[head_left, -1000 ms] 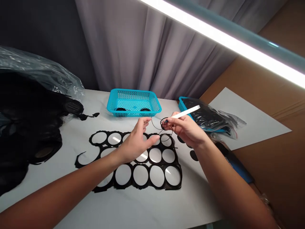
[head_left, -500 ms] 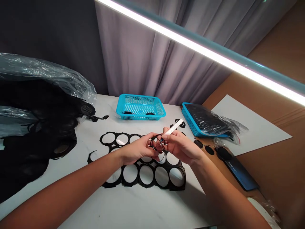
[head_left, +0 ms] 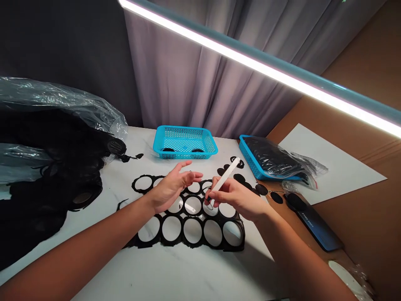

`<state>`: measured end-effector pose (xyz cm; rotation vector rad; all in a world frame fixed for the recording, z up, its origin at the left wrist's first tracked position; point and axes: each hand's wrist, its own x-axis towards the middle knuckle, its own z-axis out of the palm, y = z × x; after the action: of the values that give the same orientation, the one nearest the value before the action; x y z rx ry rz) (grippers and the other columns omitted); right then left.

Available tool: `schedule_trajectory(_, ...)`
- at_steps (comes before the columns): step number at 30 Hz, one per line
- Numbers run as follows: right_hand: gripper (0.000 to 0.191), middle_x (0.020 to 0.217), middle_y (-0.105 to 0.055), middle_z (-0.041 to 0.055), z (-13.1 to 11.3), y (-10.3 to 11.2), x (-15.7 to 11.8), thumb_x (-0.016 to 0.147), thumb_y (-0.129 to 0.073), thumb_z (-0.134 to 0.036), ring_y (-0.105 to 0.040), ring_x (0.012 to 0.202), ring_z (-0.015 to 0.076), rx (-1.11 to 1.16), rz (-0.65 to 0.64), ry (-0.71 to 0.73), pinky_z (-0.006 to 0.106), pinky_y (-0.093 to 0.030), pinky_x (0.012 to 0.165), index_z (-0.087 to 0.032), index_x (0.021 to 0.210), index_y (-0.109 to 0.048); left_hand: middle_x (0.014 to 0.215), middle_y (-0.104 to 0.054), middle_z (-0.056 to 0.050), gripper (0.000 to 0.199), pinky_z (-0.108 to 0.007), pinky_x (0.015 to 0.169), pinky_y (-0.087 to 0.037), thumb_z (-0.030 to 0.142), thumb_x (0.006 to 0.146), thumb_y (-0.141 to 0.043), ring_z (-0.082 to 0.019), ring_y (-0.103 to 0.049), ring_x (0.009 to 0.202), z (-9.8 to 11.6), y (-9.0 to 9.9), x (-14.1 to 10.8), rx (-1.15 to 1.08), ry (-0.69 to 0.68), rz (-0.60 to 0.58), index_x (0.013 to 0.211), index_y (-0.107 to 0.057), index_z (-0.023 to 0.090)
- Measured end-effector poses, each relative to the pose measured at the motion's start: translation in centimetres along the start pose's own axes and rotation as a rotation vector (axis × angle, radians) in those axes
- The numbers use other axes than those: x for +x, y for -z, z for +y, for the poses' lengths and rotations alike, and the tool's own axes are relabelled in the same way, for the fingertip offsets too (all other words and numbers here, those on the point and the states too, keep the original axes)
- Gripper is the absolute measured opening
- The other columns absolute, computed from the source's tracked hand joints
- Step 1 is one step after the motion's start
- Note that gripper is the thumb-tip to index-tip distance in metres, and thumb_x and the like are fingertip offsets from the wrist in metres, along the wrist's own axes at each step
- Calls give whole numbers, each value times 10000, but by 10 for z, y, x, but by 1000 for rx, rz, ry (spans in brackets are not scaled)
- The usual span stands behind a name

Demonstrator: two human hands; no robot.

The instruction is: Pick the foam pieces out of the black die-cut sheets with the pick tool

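Gray curtains (head_left: 169,71) hang behind a white table (head_left: 175,276), where a black sheet with round cut-outs (head_left: 182,239) lies beneath both hands. Above it, the right hand (head_left: 239,197) pinches a white-handled tool (head_left: 226,174) between closed fingertips; the left hand's (head_left: 171,189) fingers spread loosely, any hold unclear.

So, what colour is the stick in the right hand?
The stick is white; see the head view.
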<state>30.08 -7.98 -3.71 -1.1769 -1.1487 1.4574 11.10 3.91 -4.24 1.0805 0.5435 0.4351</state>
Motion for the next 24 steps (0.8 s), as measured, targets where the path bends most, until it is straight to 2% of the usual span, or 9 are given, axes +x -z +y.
schedule_trajectory(3, 248, 880, -633, 48, -2, -3, 3, 850, -737, -341, -620, 833, 163, 19, -42, 9, 260, -462, 643, -152, 821, -580, 1293, -569, -123, 1249, -389, 1025, -405, 216, 560, -933, -258, -510, 1265, -3, -4, 2, 133, 22, -233, 1545, -166, 262)
schedule_trajectory(5, 279, 843, -596, 32, -1, -2, 6, 815, -768, -357, -609, 810, 162, 48, -2, -2, 247, -461, 589, -155, 814, -576, 1161, -604, -76, 1207, -386, 966, -436, 147, 615, -887, -237, -575, 1152, -9, -6, 4, 238, 38, -281, 1560, -148, 286)
schedule_trajectory(8, 312, 882, -596, 43, 5, 7, 9, 776, -791, -395, -586, 829, 167, 80, 71, -25, 234, -451, 541, -160, 816, -590, 913, -599, -6, 944, -340, 861, -457, 214, 766, -791, -164, -614, 872, -15, -6, 5, 265, 48, -194, 1535, -244, 243)
schedule_trajectory(11, 319, 1016, -629, 62, 19, 21, 14, 785, -776, -430, -569, 885, 159, 46, 257, 41, 240, -462, 624, -166, 827, -601, 790, -564, 7, 688, -294, 819, -447, 288, 872, -667, -129, -568, 776, -10, -3, 3, 251, 48, -57, 1468, -350, 154)
schedule_trajectory(14, 327, 781, -602, 18, 39, 34, 19, 823, -731, -465, -530, 705, 127, -68, 498, 158, 244, -410, 606, -176, 801, -580, 740, -527, 1, 571, -276, 834, -455, 323, 931, -536, -131, -573, 806, 2, 4, 0, 263, 20, 53, 1441, -390, 113)
schedule_trajectory(16, 300, 704, -584, 7, 50, 39, 20, 847, -702, -447, -533, 650, 131, -117, 523, 203, 261, -414, 613, -179, 791, -579, 829, -591, -36, 558, -280, 821, -472, 350, 952, -476, -126, -573, 780, 5, 8, -1, 316, -2, 76, 1460, -394, 135)
schedule_trajectory(19, 215, 858, -658, 54, 61, 40, 21, 858, -671, -364, -618, 752, 167, -235, 386, 201, 299, -469, 710, -169, 784, -621, 1119, -657, -101, 464, -325, 785, -493, 391, 960, -456, -132, -566, 717, -5, 10, 0, 578, -50, 25, 1374, -547, 203)
schedule_trajectory(22, 153, 916, -669, 65, 68, 40, 21, 857, -639, -291, -624, 837, 185, -449, 290, 203, 308, -464, 756, -166, 768, -635, 1277, -616, -94, 331, -450, 968, -432, 321, 886, -599, -250, -599, 1000, -30, 4, -1, 924, -138, -38, 1189, -710, 253)
schedule_trajectory(24, 135, 922, -669, 61, 70, 42, 21, 861, -629, -269, -612, 856, 185, -529, 278, 209, 303, -454, 753, -168, 772, -624, 1368, -564, -102, 407, -558, 1062, -316, 243, 824, -682, -339, -523, 1172, -46, -1, -3, 1066, -186, -48, 1229, -702, 278)
